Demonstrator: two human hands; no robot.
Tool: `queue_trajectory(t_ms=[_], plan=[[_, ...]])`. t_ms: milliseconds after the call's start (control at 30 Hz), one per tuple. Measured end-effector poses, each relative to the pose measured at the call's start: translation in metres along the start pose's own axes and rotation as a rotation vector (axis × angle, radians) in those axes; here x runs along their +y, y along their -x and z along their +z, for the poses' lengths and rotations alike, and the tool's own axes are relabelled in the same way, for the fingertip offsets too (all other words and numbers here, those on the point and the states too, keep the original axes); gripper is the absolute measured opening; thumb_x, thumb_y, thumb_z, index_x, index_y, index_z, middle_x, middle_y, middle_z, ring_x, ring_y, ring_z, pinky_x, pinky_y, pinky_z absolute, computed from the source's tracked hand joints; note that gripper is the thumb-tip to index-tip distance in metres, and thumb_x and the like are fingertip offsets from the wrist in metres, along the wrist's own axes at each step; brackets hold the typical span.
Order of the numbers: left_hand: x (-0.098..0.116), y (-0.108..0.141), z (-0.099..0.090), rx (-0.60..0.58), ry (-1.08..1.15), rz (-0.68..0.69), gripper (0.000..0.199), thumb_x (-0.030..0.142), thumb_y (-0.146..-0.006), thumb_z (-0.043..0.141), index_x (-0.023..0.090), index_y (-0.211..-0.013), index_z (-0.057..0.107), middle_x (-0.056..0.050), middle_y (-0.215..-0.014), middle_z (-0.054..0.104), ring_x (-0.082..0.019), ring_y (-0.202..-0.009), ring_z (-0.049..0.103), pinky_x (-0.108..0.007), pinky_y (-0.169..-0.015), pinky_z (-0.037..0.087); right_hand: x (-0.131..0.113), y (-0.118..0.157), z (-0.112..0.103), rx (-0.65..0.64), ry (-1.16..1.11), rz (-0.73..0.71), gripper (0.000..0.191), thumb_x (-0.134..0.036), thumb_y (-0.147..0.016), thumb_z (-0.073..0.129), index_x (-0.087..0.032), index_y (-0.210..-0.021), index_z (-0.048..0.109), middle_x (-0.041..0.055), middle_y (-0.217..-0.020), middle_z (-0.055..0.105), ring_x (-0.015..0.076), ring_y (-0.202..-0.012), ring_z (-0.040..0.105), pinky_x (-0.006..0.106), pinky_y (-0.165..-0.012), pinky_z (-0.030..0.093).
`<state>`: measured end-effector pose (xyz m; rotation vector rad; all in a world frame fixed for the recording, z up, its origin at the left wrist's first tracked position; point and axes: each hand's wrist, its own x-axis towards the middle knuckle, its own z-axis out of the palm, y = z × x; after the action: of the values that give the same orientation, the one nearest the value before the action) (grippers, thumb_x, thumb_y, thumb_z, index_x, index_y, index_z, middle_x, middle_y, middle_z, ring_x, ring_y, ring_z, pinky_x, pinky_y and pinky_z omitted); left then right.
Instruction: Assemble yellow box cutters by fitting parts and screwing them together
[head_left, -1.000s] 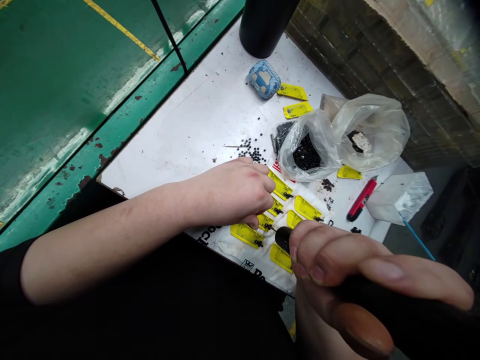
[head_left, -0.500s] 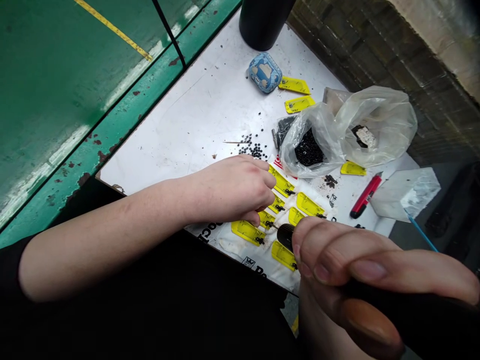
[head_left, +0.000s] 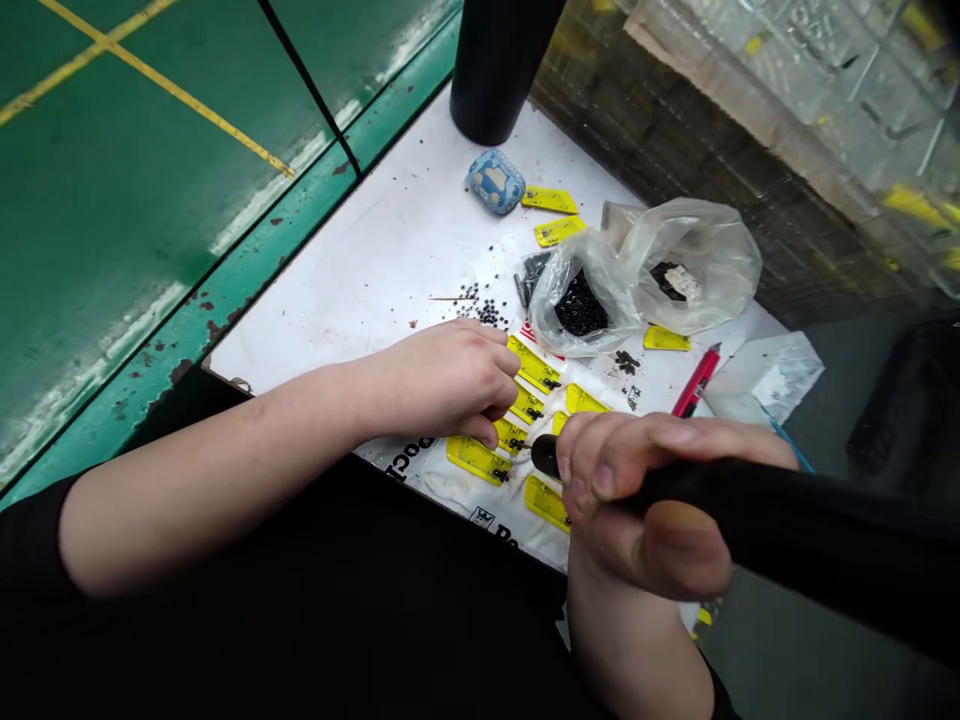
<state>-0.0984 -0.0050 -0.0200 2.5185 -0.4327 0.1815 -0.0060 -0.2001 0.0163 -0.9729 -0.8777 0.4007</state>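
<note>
My left hand (head_left: 457, 375) is closed, its thumb and curled fingers at the end of a yellow plastic part (head_left: 512, 437) lying on the white printed sheet; the fingertips are partly hidden. My right hand (head_left: 637, 490) wraps round a thick black screwdriver (head_left: 795, 515). Its thin metal tip points left and meets, or nearly meets, the small black fitting on that same part. More yellow parts with black fittings lie in rows around it, among them a nearer one (head_left: 478, 460) and another (head_left: 547, 503) beneath the screwdriver.
Small black pieces (head_left: 484, 310) are scattered beyond my left hand. An open plastic bag of black pieces (head_left: 581, 305) stands beside a larger clear bag (head_left: 694, 265). Further off are a blue case (head_left: 496, 181) and a black cylinder (head_left: 502, 70). A red utility knife (head_left: 697, 380) lies to the right.
The camera view has shifted, so the table's things appear further left. My right hand and the screwdriver look slightly further from the camera; the tip stays by the same yellow part. My left hand keeps its hold.
</note>
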Motion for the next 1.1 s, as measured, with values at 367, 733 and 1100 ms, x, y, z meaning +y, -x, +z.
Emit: queue_trajectory(t_ms=[367,733,1100], plan=[[0.019,-0.021,-0.032,-0.04,0.02,-0.1,0.023,0.044,-0.102,0.078,0.022,-0.095,0.08,-0.004,-0.093,0.074,-0.02,-0.088,0.066,-0.033,-0.08,0.048,-0.028,-0.021,-0.033,0.286,0.081,0.042,0.035,-0.046,-0.084,0.093,-0.026,-0.109,0.078,-0.0057,-0.066,0.063,0.0128,-0.047,0.05,0.031,-0.045,0.042],[-0.011,-0.083,-0.015,-0.016,-0.375,-0.236,0.04,0.053,-0.105,0.069,0.024,-0.129,0.084,-0.009,-0.146,0.074,-0.034,-0.119,0.065,-0.05,-0.103,0.051,-0.024,-0.017,-0.039,0.293,0.104,0.057,0.035,-0.043,-0.092,0.089,-0.025,-0.119,0.074,-0.0047,-0.071,0.065,0.0133,-0.053,0.054,0.032,-0.051,0.046],[-0.019,-0.07,-0.014,0.192,-0.265,-0.162,0.037,0.038,-0.111,0.059,0.017,-0.129,0.083,-0.011,-0.131,0.081,-0.03,-0.11,0.067,-0.048,-0.098,0.057,-0.026,-0.018,-0.04,0.343,0.153,0.054,0.036,-0.04,-0.085,0.092,-0.028,-0.116,0.078,-0.0039,-0.073,0.067,0.0156,-0.052,0.052,0.037,-0.049,0.042]])
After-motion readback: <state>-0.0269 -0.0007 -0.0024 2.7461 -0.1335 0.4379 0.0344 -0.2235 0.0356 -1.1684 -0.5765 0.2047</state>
